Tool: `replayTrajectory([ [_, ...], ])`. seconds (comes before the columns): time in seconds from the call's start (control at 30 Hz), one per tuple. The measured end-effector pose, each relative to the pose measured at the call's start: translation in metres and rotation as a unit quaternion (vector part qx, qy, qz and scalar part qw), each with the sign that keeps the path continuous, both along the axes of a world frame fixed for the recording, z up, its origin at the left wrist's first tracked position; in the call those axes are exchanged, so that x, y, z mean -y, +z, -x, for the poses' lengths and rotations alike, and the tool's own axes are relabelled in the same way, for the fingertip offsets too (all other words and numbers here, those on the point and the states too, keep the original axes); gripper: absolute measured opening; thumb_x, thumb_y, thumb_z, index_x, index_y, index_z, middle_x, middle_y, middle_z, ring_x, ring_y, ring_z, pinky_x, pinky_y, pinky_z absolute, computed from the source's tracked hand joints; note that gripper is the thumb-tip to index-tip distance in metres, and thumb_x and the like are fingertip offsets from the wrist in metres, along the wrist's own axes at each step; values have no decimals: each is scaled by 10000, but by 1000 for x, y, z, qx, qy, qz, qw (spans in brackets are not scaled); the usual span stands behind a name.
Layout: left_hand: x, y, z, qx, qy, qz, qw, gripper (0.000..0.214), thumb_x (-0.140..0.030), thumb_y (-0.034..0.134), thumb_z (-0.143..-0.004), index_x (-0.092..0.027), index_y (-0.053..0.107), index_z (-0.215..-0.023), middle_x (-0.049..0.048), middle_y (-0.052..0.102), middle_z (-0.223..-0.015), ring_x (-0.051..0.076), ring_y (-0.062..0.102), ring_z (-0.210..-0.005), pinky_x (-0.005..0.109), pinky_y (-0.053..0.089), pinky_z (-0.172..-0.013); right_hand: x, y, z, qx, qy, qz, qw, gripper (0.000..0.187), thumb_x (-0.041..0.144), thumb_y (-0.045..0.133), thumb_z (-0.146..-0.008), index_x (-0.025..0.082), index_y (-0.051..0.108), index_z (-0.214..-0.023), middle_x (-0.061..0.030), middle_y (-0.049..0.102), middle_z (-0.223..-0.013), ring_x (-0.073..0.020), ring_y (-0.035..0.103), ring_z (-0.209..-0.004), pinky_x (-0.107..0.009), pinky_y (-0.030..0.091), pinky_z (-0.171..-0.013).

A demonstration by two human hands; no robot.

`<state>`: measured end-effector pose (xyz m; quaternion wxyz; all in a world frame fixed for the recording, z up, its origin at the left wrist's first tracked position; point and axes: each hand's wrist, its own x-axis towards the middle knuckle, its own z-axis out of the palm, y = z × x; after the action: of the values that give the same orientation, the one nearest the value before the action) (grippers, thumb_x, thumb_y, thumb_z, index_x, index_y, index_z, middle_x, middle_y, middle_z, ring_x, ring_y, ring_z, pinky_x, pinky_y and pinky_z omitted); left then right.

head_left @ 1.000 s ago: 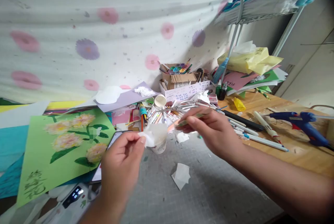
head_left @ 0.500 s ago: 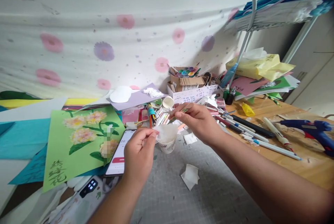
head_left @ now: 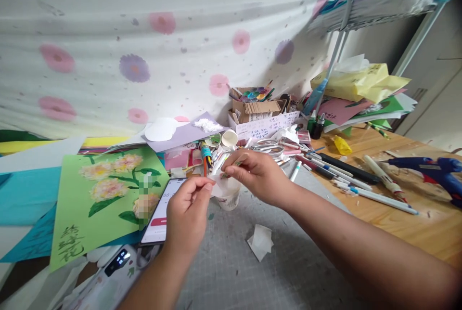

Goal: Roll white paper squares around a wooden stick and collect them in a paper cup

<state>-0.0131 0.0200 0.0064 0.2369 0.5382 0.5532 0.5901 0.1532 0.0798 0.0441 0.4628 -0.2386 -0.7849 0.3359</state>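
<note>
My left hand pinches the edge of a thin, translucent white piece of paper between thumb and fingers. Close beside it, my right hand is closed around a slim, flat, pale brown stick with some green near its lower end. That end is over the paper; whether it touches cannot be made out. Below both hands, a small paper cup stands on the grey cutting mat, its rim partly hidden by the paper and fingers. More white paper squares lie on the mat in front of the cup.
Left are a phone, a green flower picture and a power bank. Pens and markers and a blue glue gun lie right. Behind stand a cardboard box and scissors.
My right hand has come left and down with the stick, closer to my left hand and the paper over the cup. The whole view has shifted slightly.
</note>
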Motion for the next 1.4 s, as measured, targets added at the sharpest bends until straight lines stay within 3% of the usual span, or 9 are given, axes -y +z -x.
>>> replayTrajectory([
  [0.17, -8, -3, 8, 21, 48, -1, 999, 105, -248, 594, -814, -215, 641, -727, -39, 600, -634, 164, 540, -623, 253, 368, -563, -18, -10, -1, -31, -41, 100, 994, 142, 247, 546, -870, 160, 592, -768, -65, 691, -769, -177, 667, -701, -312, 534, -666],
  [0.3, -10, -2, 7, 20, 40, -5, 999, 68, -275, 622, -795, -221, 617, -754, -38, 598, -670, 162, 546, -637, 250, 396, -592, -22, -13, 1, -47, -34, 136, 989, 135, 234, 548, -864, 156, 582, -760, -63, 687, -760, -168, 672, -688, -309, 551, -661],
  [0.5, -2, 6, -3, 7, -7, 6, 1000, 208, -352, 685, -730, -203, 645, -870, 25, 665, -811, 214, 610, -777, 293, 467, -701, -5, 0, 4, -51, -1, 122, 991, 145, 244, 567, -858, 146, 620, -766, -54, 674, -746, -169, 654, -705, -326, 542, -707],
  [0.7, 0, 4, -1, 4, -14, 28, 999, 109, -314, 645, -764, -212, 642, -725, -12, 635, -697, 185, 571, -673, 263, 431, -629, 3, 3, 6, -51, 24, 109, 992, 141, 261, 576, -860, 155, 625, -782, -43, 675, -740, -166, 657, -712, -315, 539, -701],
  [0.93, -4, 0, 3, 25, 4, 24, 999, 118, -235, 625, -763, -211, 600, -650, -38, 582, -693, 155, 517, -674, 244, 386, -634, -14, -1, -2, -74, -3, 120, 990, 156, 272, 582, -861, 153, 606, -764, -60, 682, -776, -176, 667, -754, -329, 563, -705],
  [1.13, -4, 5, 1, 74, 22, 38, 996, 117, -210, 615, -720, -206, 590, -606, -48, 561, -598, 152, 496, -589, 251, 337, -538, -20, -5, -2, -63, -22, 128, 989, 174, 286, 578, -856, 153, 603, -747, -67, 682, -784, -180, 671, -754, -338, 567, -707],
  [1.4, -7, 4, 4, 140, 61, 1, 988, 144, -194, 631, -731, -208, 569, -602, -69, 503, -545, 123, 425, -522, 251, 287, -496, -28, -19, 1, 14, -95, 114, 989, 113, 181, 590, -826, 161, 648, -730, -46, 687, -706, -182, 641, -677, -303, 480, -649],
])
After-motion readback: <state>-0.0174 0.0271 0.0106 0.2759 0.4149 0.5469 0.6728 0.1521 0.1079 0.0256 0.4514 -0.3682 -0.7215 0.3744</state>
